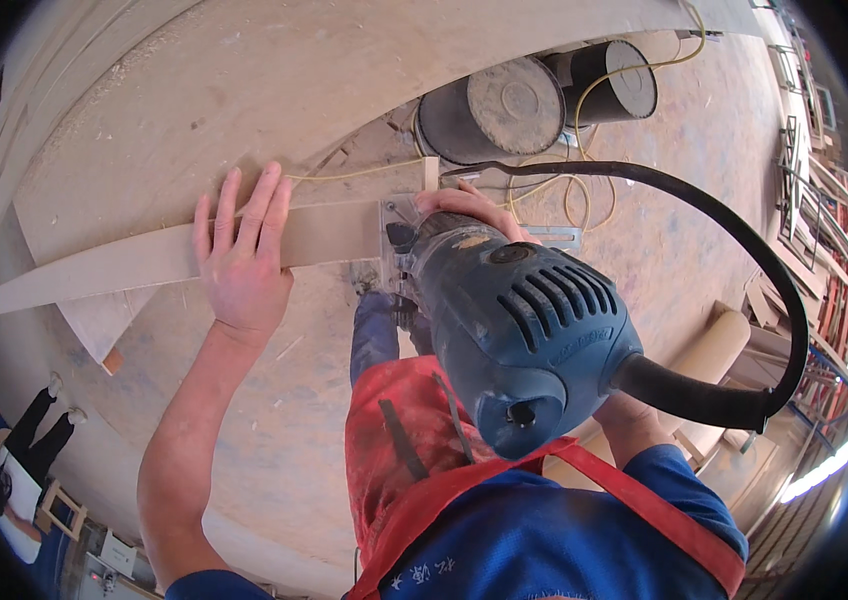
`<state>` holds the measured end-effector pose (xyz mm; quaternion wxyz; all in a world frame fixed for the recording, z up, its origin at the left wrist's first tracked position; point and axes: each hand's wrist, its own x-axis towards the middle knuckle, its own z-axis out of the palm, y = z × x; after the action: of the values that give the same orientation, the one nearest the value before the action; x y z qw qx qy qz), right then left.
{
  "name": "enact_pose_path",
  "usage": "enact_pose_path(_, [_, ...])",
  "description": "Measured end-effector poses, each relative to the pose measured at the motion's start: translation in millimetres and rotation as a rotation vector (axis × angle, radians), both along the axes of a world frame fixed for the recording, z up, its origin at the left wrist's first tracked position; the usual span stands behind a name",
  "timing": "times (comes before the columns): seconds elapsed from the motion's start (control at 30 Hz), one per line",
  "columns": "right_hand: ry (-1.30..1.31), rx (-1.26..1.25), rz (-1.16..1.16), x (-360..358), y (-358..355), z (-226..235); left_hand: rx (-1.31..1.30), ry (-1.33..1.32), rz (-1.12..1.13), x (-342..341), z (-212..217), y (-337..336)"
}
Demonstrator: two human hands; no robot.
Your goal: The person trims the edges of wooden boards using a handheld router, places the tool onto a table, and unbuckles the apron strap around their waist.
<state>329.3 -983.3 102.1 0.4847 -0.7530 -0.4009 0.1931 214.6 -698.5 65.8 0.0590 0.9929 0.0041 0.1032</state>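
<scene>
My left hand [244, 255] lies flat on a long, tapering light wooden board [334, 233], fingers stretched across it and slightly apart. At the board's right end, the metal base plate [391, 245] of a blue corded power tool [534, 320] rests against the wood. My right hand [474, 207] wraps around the far side of the tool's body, which hides most of the palm and thumb. The tool's kind does not show clearly. From its back a thick black cord [744, 240] loops up and round to the far side.
A large pale curved panel [244, 80] spans the far side. Two dark drums [494, 108] stand beyond the tool, with a yellow cable [584, 190] coiled near them. Timber offcuts and a roll [709, 345] lie at right. Another person [24, 480] is at the lower left.
</scene>
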Motion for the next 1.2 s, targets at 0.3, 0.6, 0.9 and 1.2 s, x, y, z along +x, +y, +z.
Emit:
enact_pose_path(0.3, [-0.106, 0.036, -0.047, 2.0, 1.3, -17.5, 0.016, -0.003, 0.013, 4.1, 2.9, -3.1])
enact_pose_path(0.6, [0.168, 0.11, -0.215, 3.5, 10.8, -25.8, 0.015, -0.011, 0.022, 2.4, -0.6, -2.5])
enact_pose_path(0.9, [0.179, 0.133, -0.012, 37.9, 13.8, -46.8, 0.002, -0.007, 0.02, 1.5, 1.9, -1.3])
enact_pose_path(1.2, [0.927, 0.141, -0.343, 32.7, 21.1, -25.5, 0.003, -0.015, 0.004, 0.6, -2.7, 1.3])
